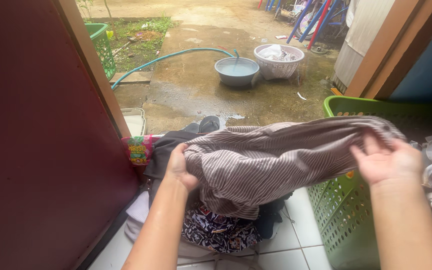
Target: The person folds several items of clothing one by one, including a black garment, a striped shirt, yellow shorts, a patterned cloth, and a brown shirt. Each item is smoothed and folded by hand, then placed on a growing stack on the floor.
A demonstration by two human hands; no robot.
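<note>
A single head-worn camera looks down and forward from close above the hands [286, 162], out through an open doorway toward the wet concrete yard [201, 85].

A garment [276, 160] striped in brown and white is shown above a dark blue cloth [218, 231] patterned in white and a black garment [163, 150]. The perforated laundry basket [343, 210] is coloured green, the basin [236, 71] grey-blue, the hose [171, 56] teal, the door [31, 140] dark red.

1 soft pouch [137, 148], pink-green-yellow, on floor beside maroon door [36, 140].
</note>
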